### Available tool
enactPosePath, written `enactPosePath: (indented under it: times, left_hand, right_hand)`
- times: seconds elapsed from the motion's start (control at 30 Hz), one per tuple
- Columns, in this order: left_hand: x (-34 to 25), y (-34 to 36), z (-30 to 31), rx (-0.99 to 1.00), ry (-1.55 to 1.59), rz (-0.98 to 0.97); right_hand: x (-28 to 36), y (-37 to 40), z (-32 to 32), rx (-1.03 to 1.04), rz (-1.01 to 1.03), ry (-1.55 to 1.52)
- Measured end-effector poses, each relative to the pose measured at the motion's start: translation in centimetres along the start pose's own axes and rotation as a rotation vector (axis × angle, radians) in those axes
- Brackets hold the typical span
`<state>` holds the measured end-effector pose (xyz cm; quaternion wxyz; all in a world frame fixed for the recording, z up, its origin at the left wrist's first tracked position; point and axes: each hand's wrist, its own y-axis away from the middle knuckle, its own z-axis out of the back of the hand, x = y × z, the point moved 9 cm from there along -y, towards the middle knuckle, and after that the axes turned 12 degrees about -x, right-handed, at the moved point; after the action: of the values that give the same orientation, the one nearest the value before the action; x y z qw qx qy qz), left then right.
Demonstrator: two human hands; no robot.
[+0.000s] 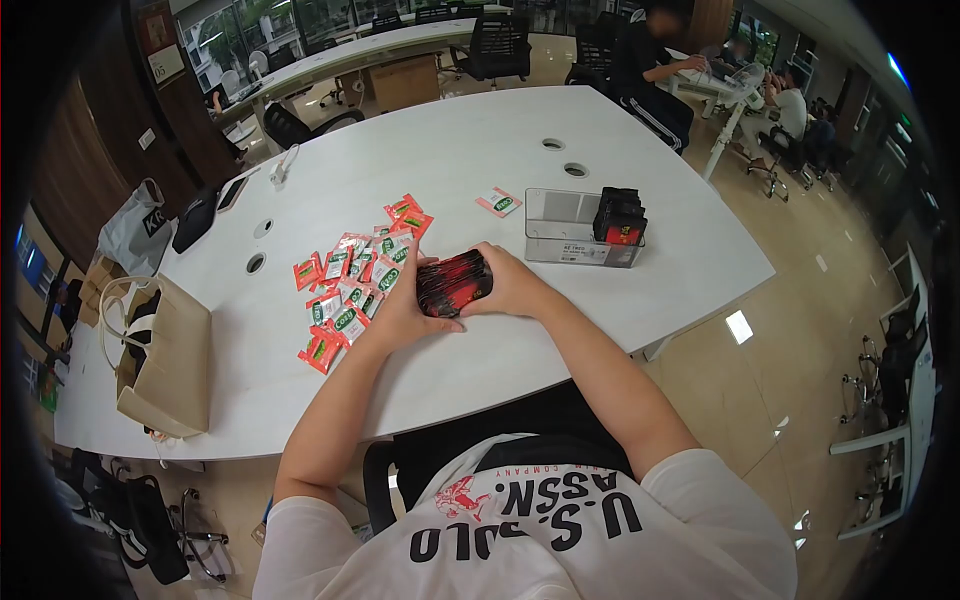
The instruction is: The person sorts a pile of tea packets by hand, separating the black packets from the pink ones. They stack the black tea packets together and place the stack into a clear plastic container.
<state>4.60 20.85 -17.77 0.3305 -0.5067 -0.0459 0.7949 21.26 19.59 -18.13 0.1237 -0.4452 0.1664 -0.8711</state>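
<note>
Between my two hands is a stack of black and red packets (455, 284), held just above or on the white table. My left hand (402, 307) grips the stack's left end, and my right hand (508, 281) closes on its right end. Left of my left hand lies a loose pile of red, white and green sachets (349, 322). One lone sachet (500, 202) rests farther back. To the right stands a clear plastic holder (575, 247) with black and red packets (620, 216) upright in its right part.
A beige handbag (180, 360) stands on the table (700, 260) at the left. Behind it are a black pouch (195, 222), a phone (232, 194) and a white plug (278, 173). Round cable holes dot the tabletop. Other people sit in the background, one (655, 65) beyond the table's far right.
</note>
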Motion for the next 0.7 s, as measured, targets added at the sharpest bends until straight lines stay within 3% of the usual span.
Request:
enactPosePath:
  times: [0.03, 0.13, 0.33, 0.43, 0.53, 0.6, 0.7]
  left_hand:
    - [-0.6, 0.1, 0.1, 0.005, -0.018, -0.045]
    - [-0.9, 0.1, 0.0, 0.034, 0.03, 0.056]
    - [-0.4, 0.1, 0.2, -0.003, 0.036, 0.119]
    - [-1.3, 0.2, 0.5, -0.011, -0.045, 0.121]
    - [2.0, -0.1, 0.8, -0.179, 0.04, 0.059]
    - [2.2, -0.2, 0.8, -0.142, 0.071, -0.013]
    - [0.6, 0.1, 0.0, -0.061, 0.124, 0.012]
  right_hand:
    - [0.4, 0.1, 0.2, -0.024, 0.026, 0.024]
    - [0.9, 0.4, 0.2, -0.003, -0.005, -0.156]
    - [0.3, 0.2, -0.5, 0.069, -0.057, -0.145]
    - [1.4, 0.4, 0.0, 0.058, 0.017, -0.15]
    - [-1.1, -0.1, -0.9, -0.048, 0.051, -0.309]
    - [-4.2, -0.7, -3.4, 0.009, 0.091, -0.395]
    - [-1.6, -0.1, -2.5, 0.093, 0.091, -0.342]
